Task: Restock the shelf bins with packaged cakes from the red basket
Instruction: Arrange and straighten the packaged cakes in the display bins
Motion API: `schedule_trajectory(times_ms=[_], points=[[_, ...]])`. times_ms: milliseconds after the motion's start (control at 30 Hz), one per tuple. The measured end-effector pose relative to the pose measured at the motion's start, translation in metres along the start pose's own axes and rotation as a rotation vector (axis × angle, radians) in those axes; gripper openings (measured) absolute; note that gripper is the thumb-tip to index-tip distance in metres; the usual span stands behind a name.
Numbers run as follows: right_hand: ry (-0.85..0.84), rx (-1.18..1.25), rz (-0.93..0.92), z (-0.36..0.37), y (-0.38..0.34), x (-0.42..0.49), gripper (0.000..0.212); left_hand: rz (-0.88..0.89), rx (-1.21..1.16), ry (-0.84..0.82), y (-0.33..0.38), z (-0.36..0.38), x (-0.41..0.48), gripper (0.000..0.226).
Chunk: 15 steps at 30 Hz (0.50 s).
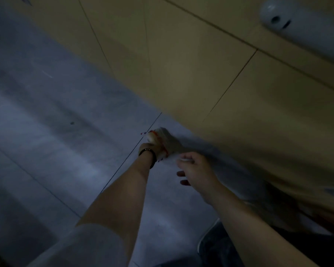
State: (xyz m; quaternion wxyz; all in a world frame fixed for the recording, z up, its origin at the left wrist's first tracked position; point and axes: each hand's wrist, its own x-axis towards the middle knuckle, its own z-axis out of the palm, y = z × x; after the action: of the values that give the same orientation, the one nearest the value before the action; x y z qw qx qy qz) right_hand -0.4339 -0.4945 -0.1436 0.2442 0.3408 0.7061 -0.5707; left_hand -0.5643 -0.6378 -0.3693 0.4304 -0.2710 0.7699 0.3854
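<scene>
The view is dark and blurred. My left hand (147,148), with a black band on the wrist, grips a packaged cake (160,142) in a clear wrapper with red trim, held out over the grey floor. My right hand (195,168) is just right of it, its thumb and forefinger pinching the wrapper's near corner while the other fingers hang curled. No red basket or shelf bin shows in this view.
A grey tiled floor (66,141) fills the left. A tan panelled surface (200,64) with dark seams rises on the right. A white rounded object (300,26) sits at the top right. A dark shoe with a white sole (210,243) is at the bottom.
</scene>
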Motion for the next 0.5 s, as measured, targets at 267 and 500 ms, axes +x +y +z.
schedule_trajectory(times_ms=[267,500], points=[[0.084,-0.254,-0.254,-0.029,0.003,-0.032,0.021,0.087,-0.43,-0.254,0.012,-0.005,-0.152,0.042],[0.091,-0.8,-0.369,-0.066,-0.003,-0.082,0.086,0.283,-0.429,-0.42,0.024,-0.014,-0.277,0.016]])
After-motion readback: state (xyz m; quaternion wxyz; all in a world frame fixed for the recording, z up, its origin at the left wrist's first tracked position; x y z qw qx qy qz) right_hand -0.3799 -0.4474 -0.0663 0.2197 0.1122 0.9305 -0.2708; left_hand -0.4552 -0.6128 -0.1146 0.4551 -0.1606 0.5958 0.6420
